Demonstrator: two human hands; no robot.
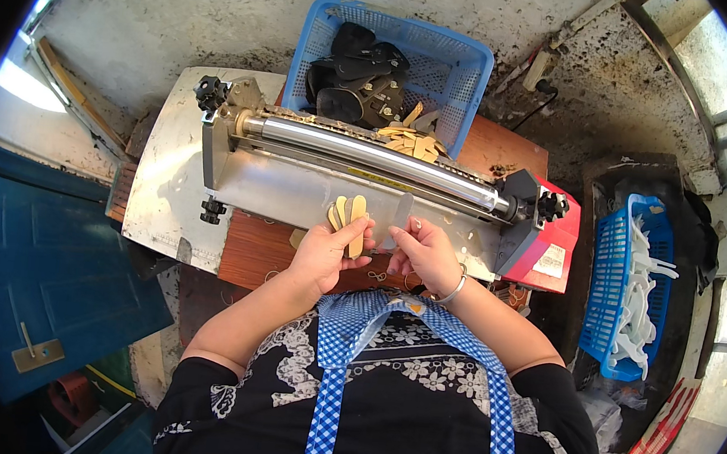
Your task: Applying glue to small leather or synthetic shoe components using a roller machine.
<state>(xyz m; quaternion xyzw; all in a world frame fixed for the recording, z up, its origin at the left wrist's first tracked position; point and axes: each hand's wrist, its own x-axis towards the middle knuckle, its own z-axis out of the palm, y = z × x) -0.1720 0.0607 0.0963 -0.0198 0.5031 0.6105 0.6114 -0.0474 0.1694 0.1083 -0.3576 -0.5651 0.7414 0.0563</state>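
Fanned out in my left hand (328, 253) are several flat tan strips with rounded ends (355, 224), pinched between thumb and fingers. My right hand (430, 255) is closed on a single grey rounded strip (402, 211), which points up toward the machine. The two hands are close together but apart, just in front of a roller machine (214, 155) with a shiny metal roller (370, 156). A heap of similar tan strips (416, 145) lies behind the roller, by the basket's near edge.
Behind the machine stands a blue basket (476, 68) holding black pieces (361, 75). Black knobs (212, 93) and a red end housing (556, 244) flank the roller. Rubber bands (271, 276) lie on the brown tabletop (250, 243). Another blue basket (605, 287) at right holds white pieces (637, 294).
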